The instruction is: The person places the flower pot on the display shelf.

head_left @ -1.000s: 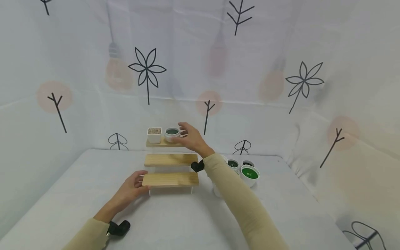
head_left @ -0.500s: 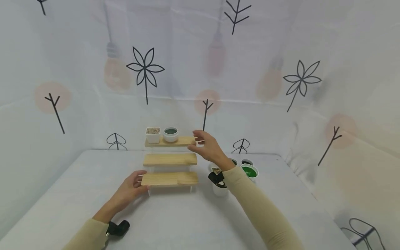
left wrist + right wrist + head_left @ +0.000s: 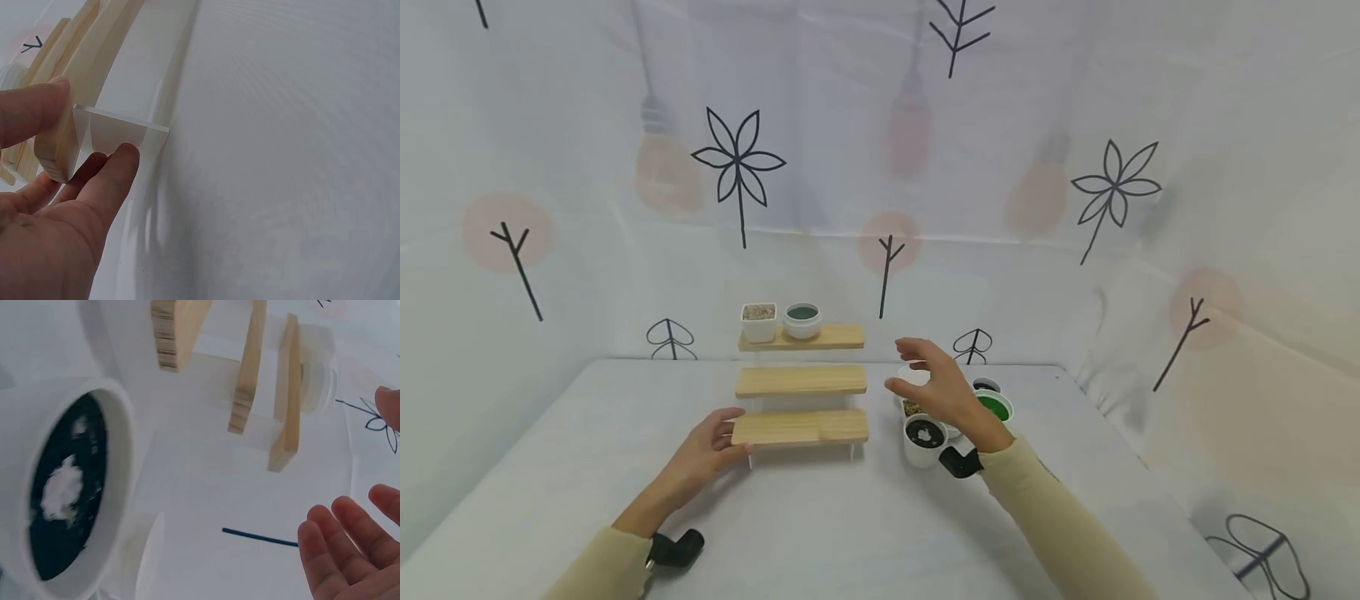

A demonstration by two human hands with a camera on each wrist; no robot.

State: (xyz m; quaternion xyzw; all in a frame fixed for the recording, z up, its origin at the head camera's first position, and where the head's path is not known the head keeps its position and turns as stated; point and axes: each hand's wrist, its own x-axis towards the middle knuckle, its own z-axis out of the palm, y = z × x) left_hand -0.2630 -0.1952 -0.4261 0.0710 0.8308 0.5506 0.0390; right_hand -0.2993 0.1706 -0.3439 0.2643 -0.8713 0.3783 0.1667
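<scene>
A three-tier wooden shelf stand (image 3: 800,427) stands on the white table. My left hand (image 3: 700,458) holds the left end of its lowest board; in the left wrist view the board end (image 3: 57,147) lies between thumb and fingers, beside a clear support (image 3: 119,125). On the top board sit a square white pot (image 3: 759,323) with grainy filling and a round white pot (image 3: 802,322) with dark green filling. Right of the stand, my right hand (image 3: 946,390) hovers over grouped white pots, thumb and fingers spread and holding nothing. A white pot with dark filling (image 3: 75,481) looms close in the right wrist view.
The group includes a white pot with black filling and a pale patch (image 3: 924,440), a bright green-filled pot (image 3: 996,407) and a small dark-filled one (image 3: 986,385); the hand partly hides others. A printed white cloth (image 3: 820,275) hangs behind the table.
My right hand has left the round pot on the top board and moved right and down to above the grouped pots. The left hand keeps its hold on the lowest board.
</scene>
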